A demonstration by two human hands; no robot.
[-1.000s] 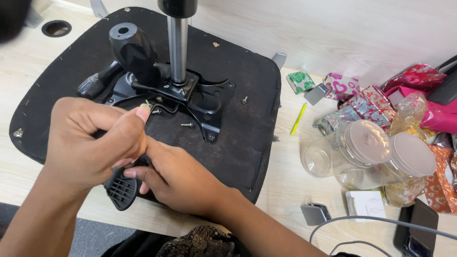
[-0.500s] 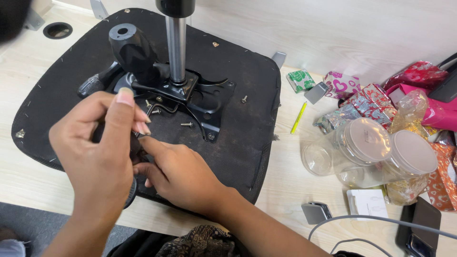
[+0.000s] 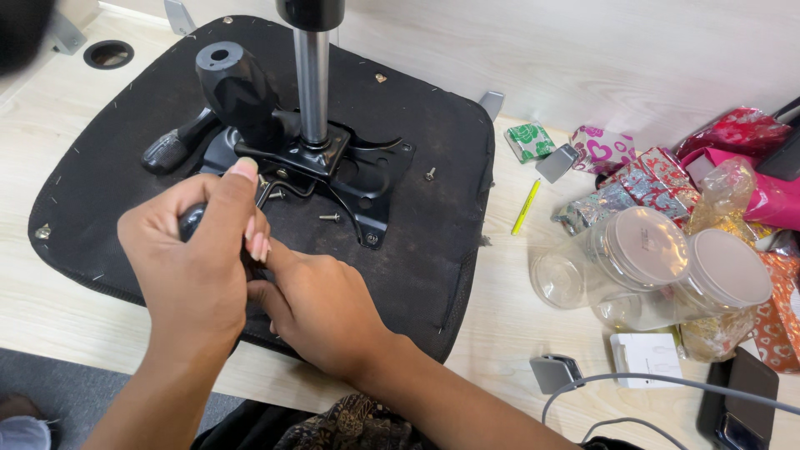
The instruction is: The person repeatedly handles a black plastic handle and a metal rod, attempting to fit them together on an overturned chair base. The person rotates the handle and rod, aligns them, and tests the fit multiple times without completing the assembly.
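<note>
An upturned black chair seat (image 3: 433, 250) lies on the table with its metal mounting plate (image 3: 367, 179) and chrome gas cylinder (image 3: 313, 83) pointing up. My left hand (image 3: 196, 267) is closed over a black-handled tool (image 3: 190, 222), of which only a rounded end shows. My right hand (image 3: 321, 312) lies just beneath and to the right. Its fingers curl in under the left hand against the same tool, and the fingertips are hidden. Both hands sit at the near edge of the plate. A loose screw (image 3: 329, 217) lies on the seat beside them.
A black lever knob (image 3: 237, 83) stands left of the cylinder. Another screw (image 3: 430, 173) lies right of the plate. To the right are small wrapped gift boxes (image 3: 633, 179), two clear lidded jars (image 3: 646, 250), a yellow pencil (image 3: 526, 207), a white box (image 3: 648, 360), a phone (image 3: 742, 400) and a grey cable (image 3: 667, 382).
My left hand has turned and closed down over the tool, hiding the ribbed black handle that showed below it. My right hand has stayed nearly in place.
</note>
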